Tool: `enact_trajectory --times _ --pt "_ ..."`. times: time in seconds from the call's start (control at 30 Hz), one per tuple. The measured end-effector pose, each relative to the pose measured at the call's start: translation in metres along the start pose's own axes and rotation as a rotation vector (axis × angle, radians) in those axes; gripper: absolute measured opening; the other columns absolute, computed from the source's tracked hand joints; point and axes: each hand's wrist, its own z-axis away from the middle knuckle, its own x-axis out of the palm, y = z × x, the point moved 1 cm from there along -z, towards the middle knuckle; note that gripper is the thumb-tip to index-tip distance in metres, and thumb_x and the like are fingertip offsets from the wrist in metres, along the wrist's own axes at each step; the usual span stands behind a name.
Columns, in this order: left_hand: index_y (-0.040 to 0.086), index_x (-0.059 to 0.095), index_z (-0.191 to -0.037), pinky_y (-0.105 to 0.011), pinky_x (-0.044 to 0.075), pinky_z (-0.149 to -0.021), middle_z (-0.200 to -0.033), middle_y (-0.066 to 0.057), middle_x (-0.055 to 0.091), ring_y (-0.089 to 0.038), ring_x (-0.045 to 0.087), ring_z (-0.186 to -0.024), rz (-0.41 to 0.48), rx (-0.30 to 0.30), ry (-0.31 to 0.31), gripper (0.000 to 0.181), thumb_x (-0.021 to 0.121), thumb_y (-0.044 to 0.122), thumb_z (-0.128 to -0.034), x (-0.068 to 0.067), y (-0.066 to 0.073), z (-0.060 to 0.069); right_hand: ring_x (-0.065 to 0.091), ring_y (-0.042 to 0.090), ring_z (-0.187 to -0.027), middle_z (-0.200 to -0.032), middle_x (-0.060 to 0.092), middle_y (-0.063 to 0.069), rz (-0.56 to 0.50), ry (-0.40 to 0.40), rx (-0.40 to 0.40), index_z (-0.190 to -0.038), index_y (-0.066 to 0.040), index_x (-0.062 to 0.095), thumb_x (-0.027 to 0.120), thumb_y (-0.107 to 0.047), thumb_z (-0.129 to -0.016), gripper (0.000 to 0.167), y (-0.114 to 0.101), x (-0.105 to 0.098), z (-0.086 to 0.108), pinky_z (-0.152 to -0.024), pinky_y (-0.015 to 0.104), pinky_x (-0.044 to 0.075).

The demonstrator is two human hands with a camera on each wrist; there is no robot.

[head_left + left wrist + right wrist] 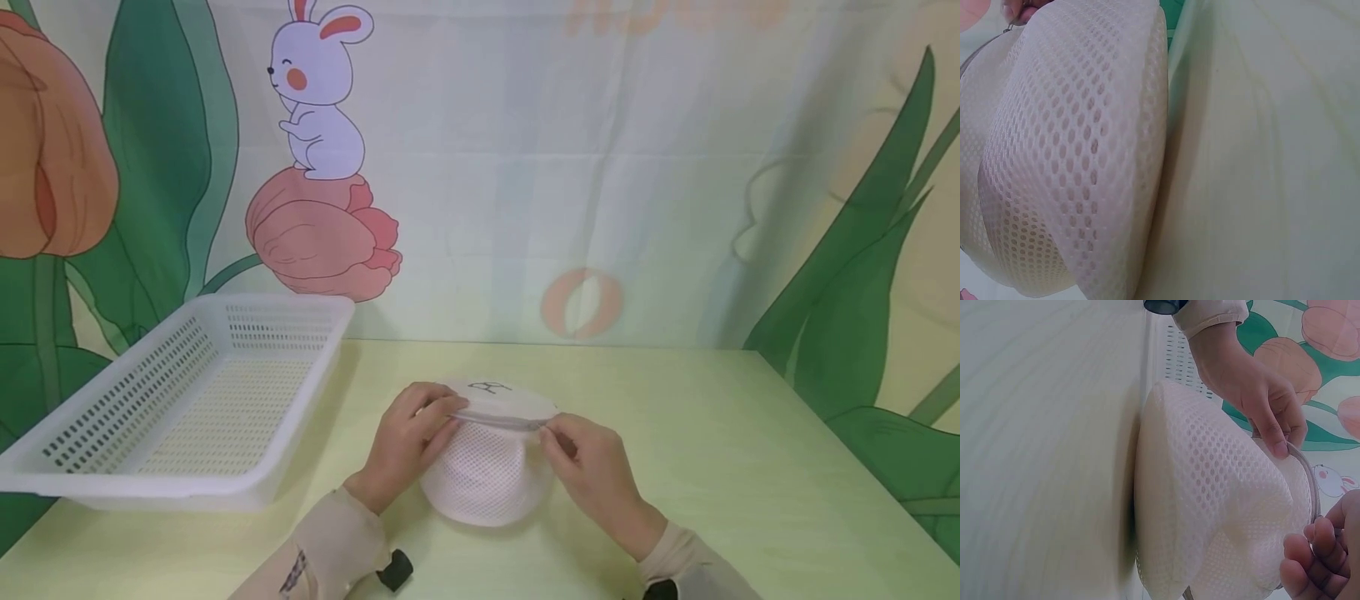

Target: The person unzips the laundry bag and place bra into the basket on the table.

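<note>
A white mesh laundry bag (487,483) with a rounded body stands on the table between my hands. Its flat top carries a dark line print, and a grey zipper (502,422) runs round the upper edge. My left hand (405,442) pinches the bag's rim at the left, thumb below and fingers on top. At the right end of the visible zipper, my right hand (596,467) pinches the zipper pull between thumb and finger. The left wrist view shows mostly the mesh side (1085,144), slightly dented. In the right wrist view the zipper edge (1310,478) spans both hands.
A white perforated plastic basket (300,417) stands at the left of the pale yellow-green table (720,467). Behind the table hangs a printed cloth (465,167) with a rabbit, tulips and leaves.
</note>
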Motion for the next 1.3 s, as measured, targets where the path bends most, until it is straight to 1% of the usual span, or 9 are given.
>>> enact_trajectory --times 0.07,0.13,0.2,0.33,0.43,0.53,0.77,1.0,1.3 --pt "0.010 0.067 -0.102 -0.033 0.051 -0.076 -0.100 -0.007 0.063 -0.021 0.059 -0.090 -0.001 -0.002 -0.004 0.014 0.061 0.017 -0.0920 -0.001 0.000 0.000 0.044 -0.006 -0.056 -0.063 0.060 -0.004 -0.009 -0.008 0.003 -0.071 -0.010 0.063 0.067 0.001 -0.080 0.015 -0.001 0.000 0.000 -0.050 0.011 0.040" --pt "0.009 0.066 -0.102 -0.033 0.051 -0.076 -0.100 -0.007 0.063 -0.021 0.059 -0.090 -0.002 0.001 -0.004 0.017 0.064 0.014 -0.0860 -0.001 0.001 0.000 0.043 -0.006 -0.056 -0.062 0.059 -0.004 -0.015 -0.010 -0.002 -0.071 -0.010 0.063 0.067 0.001 -0.080 0.015 -0.002 0.000 0.000 -0.050 0.011 0.039" --pt "0.008 0.066 -0.102 -0.034 0.051 -0.077 -0.101 -0.008 0.063 -0.022 0.060 -0.092 0.000 0.002 -0.001 0.020 0.065 0.013 -0.0828 -0.002 0.002 -0.001 0.042 -0.006 -0.055 -0.062 0.059 -0.004 -0.018 -0.009 -0.011 -0.071 -0.010 0.063 0.067 0.001 -0.079 0.015 -0.003 0.000 0.000 -0.049 0.010 0.039" --pt "0.009 0.065 -0.104 -0.038 0.051 -0.082 -0.104 -0.009 0.063 -0.025 0.059 -0.097 -0.006 0.015 -0.010 0.023 0.058 0.024 -0.0888 -0.002 0.003 -0.002 0.041 -0.006 -0.055 -0.061 0.058 -0.004 -0.021 -0.012 -0.017 -0.071 -0.010 0.063 0.067 0.001 -0.079 0.013 -0.004 0.001 0.001 -0.050 0.010 0.039" --pt "0.010 0.064 -0.106 -0.041 0.048 -0.087 -0.109 -0.009 0.062 -0.026 0.057 -0.102 0.002 0.038 -0.028 0.033 0.051 0.037 -0.0929 -0.001 0.006 -0.004 0.040 -0.006 -0.055 -0.062 0.059 -0.004 -0.017 -0.019 -0.015 -0.072 -0.010 0.063 0.067 0.000 -0.079 0.012 -0.005 0.001 0.002 -0.050 0.010 0.039" --pt "0.010 0.063 -0.108 -0.042 0.046 -0.089 -0.111 -0.010 0.061 -0.026 0.056 -0.105 0.019 0.068 -0.035 0.039 0.048 0.044 -0.0940 0.001 0.009 -0.007 0.041 -0.006 -0.055 -0.062 0.059 -0.004 -0.005 -0.026 -0.020 -0.072 -0.010 0.064 0.067 -0.002 -0.080 0.011 -0.005 0.002 0.003 -0.050 0.009 0.039" --pt "0.009 0.063 -0.107 -0.039 0.046 -0.090 -0.109 -0.010 0.062 -0.025 0.056 -0.103 0.029 0.089 -0.018 0.040 0.051 0.045 -0.0942 0.002 0.020 -0.013 0.043 -0.007 -0.056 -0.063 0.060 -0.005 0.001 -0.030 -0.030 -0.072 -0.010 0.063 0.067 -0.003 -0.080 0.012 -0.007 0.003 0.004 -0.050 0.007 0.038" --pt "0.008 0.065 -0.105 -0.038 0.046 -0.088 -0.107 -0.010 0.063 -0.025 0.057 -0.101 0.024 0.111 0.019 0.039 0.053 0.043 -0.0952 0.005 0.028 -0.017 0.041 -0.007 -0.055 -0.061 0.057 -0.006 0.009 -0.022 -0.054 -0.072 -0.011 0.063 0.067 -0.004 -0.080 0.012 -0.010 0.003 0.003 -0.050 0.006 0.037" --pt "0.008 0.065 -0.105 -0.038 0.048 -0.087 -0.107 -0.010 0.063 -0.025 0.058 -0.099 0.020 0.126 0.020 0.037 0.055 0.043 -0.0950 0.008 0.036 -0.018 0.041 -0.007 -0.055 -0.060 0.055 -0.007 0.011 -0.031 -0.064 -0.071 -0.011 0.062 0.067 -0.005 -0.080 0.013 -0.015 0.003 0.004 -0.050 0.006 0.036"
